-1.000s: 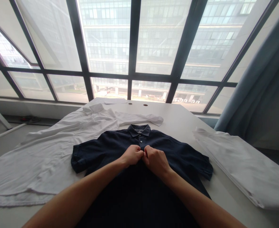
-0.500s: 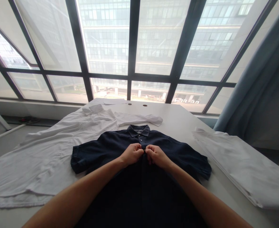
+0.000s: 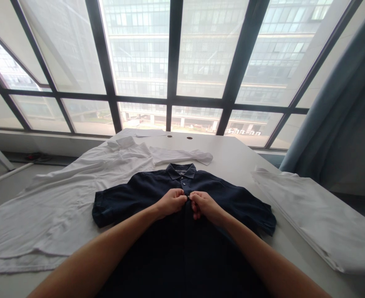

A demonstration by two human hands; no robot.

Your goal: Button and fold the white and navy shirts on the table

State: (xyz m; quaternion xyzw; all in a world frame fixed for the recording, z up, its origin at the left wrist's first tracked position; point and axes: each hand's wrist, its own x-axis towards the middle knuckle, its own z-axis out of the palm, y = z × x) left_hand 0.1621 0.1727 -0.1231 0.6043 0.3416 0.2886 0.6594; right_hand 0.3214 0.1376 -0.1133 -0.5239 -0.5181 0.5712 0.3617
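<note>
A dark navy polo shirt (image 3: 139,194) lies flat and face up on the white table (image 3: 232,159), collar away from me. My left hand (image 3: 171,201) and my right hand (image 3: 203,203) are both closed and meet at the shirt's button placket just below the collar, pinching the fabric there. One white button shows above my knuckles. What my fingertips hold at the placket is hidden between them.
A white long-sleeved shirt (image 3: 61,194) is spread over the table's left side, one sleeve reaching behind the polo. A folded white cloth (image 3: 319,219) lies at the right. Large windows stand behind the table, with a blue curtain (image 3: 340,116) at the right.
Both hands stayed pinched at the placket with only small shifts; the right hand has drawn slightly lower and turned its fingers in.
</note>
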